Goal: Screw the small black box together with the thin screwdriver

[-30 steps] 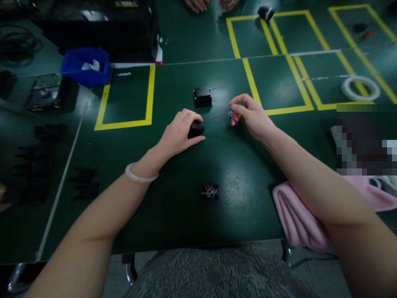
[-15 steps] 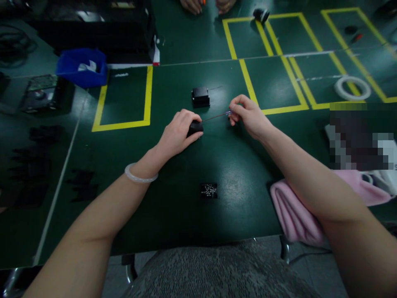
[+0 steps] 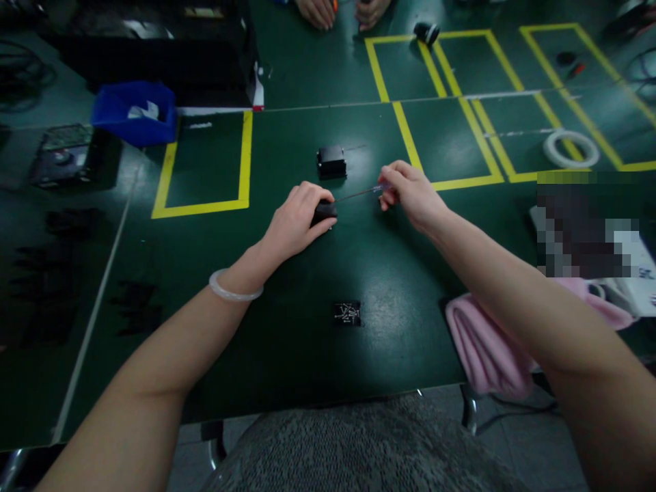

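Note:
My left hand (image 3: 297,220) is closed around a small black block (image 3: 324,211) on the green table (image 3: 287,307). In my right hand (image 3: 410,195) is the handle of a thin screwdriver (image 3: 359,193), pinched between the fingers. Its shaft points left and its tip meets the right side of the block. Just beyond the block sits another black part (image 3: 332,161) with small bright spots at its corners. Nearer to me, a small dark tray (image 3: 361,315) holds several silver screws.
A blue bin (image 3: 115,116) and a large black machine (image 3: 205,61) stand at the back left. A pink cloth (image 3: 486,348) lies under my right forearm, a white ring (image 3: 570,149) beyond it. Another person's hands (image 3: 318,12) are at the far edge.
The view has shifted slightly. Both my hands keep their grips, and the screwdriver tip stays at the block.

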### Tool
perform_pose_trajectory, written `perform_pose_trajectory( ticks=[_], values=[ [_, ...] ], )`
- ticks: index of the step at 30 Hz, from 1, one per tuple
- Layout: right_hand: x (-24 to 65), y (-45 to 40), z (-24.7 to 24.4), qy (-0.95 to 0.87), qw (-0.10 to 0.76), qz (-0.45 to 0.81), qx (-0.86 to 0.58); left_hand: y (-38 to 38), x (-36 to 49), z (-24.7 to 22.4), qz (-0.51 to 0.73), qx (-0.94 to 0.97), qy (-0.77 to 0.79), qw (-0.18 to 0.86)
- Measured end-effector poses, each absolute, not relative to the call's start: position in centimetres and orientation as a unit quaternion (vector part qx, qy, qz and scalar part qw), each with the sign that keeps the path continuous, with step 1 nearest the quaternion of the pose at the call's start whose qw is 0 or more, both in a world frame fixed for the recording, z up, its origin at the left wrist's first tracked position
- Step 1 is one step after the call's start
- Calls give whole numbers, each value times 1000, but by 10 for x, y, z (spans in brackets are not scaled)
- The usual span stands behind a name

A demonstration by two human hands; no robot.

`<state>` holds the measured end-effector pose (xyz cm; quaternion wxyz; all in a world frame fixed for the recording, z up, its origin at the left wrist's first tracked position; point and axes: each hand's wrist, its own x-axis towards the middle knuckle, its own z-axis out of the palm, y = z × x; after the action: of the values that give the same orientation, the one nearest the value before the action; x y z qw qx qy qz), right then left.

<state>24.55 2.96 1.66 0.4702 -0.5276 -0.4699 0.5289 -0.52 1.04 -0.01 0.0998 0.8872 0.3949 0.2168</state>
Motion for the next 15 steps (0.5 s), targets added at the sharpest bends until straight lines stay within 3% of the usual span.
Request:
perform_pose_trajectory(
  ticks=[15],
  values=[
    [255,17,9,-498,493,514,-495,3,0,1,208,893,386,100]
  ],
)
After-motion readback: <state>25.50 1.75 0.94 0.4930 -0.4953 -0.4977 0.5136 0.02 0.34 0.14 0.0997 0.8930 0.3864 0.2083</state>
